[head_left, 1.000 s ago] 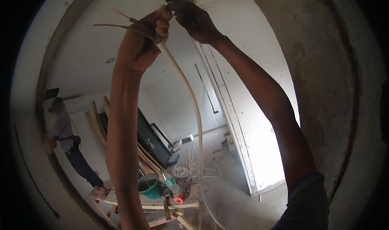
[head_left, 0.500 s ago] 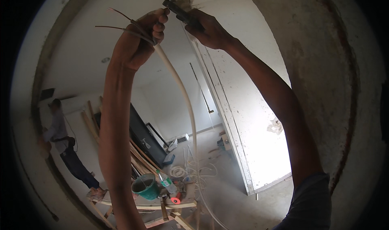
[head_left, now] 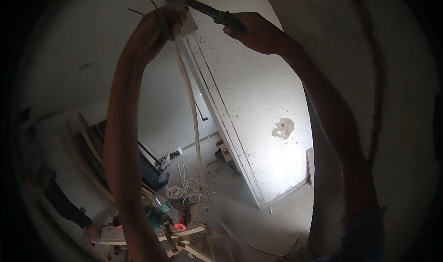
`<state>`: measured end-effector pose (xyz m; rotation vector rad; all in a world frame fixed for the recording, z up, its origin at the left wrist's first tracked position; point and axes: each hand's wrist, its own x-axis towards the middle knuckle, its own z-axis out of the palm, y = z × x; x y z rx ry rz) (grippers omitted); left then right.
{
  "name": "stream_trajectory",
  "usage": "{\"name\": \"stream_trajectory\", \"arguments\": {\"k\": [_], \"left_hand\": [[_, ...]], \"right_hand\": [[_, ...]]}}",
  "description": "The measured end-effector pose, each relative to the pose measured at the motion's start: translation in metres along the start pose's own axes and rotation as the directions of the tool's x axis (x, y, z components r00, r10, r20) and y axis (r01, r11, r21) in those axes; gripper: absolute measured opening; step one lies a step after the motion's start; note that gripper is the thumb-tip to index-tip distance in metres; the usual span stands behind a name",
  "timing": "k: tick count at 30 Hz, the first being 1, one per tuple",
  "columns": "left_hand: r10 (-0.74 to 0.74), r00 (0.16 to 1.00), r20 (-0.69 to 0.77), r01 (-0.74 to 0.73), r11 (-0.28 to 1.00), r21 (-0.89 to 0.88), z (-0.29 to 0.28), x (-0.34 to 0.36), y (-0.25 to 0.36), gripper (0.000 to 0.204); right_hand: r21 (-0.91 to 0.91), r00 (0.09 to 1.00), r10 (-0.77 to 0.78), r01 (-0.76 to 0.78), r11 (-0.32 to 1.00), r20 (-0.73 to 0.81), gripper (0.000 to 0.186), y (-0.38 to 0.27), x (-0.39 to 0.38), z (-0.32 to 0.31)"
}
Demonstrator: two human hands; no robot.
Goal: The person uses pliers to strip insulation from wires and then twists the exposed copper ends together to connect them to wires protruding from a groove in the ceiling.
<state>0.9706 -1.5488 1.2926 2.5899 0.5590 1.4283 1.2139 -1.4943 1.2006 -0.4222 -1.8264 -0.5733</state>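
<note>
Raised high in front of me, my left hand [head_left: 164, 24] is closed around the top of a white sheathed cable [head_left: 193, 105]. Two thin dark wires [head_left: 152, 1] fan out above its knuckles, split off from the cable. From the fist the cable hangs down in a long curve towards the bottom. My right hand [head_left: 258, 31] grips a dark tool that looks like pliers [head_left: 212, 14], its tip pointing left at the left hand's fingertips. Whether the tip bites on a wire there is too dim to make out.
Below stands a wooden trestle platform [head_left: 124, 235] with a green bucket [head_left: 153, 216], a plastic bottle [head_left: 165, 207] and a red round item [head_left: 180, 226]. Another person [head_left: 55, 193] stands at its left end. Coiled white cable [head_left: 175, 192] lies on the floor. A white wall [head_left: 258, 123] rises at right.
My view has swung, so the room and the other person sit further left. My right hand has drawn a little away to the right, the tool's tip still near the left fingers.
</note>
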Motion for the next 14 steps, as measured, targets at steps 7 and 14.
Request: {"name": "stream_trajectory", "arguments": {"k": [7, 14], "left_hand": [[0.055, 0.998, 0.003, -0.054, 0.995, -0.078, 0.041, 0.018, -0.039, 0.022], [0.248, 0.968, 0.036, -0.225, 0.924, -0.309, 0.095, 0.047, -0.045, 0.029]], "right_hand": [[-0.259, 0.912, 0.307, -0.237, 0.936, 0.272, 0.033, 0.003, -0.004, -0.061], [-0.615, 0.646, 0.627, -0.296, 0.731, 0.435, 0.031, -0.092, 0.017, -0.155]]}}
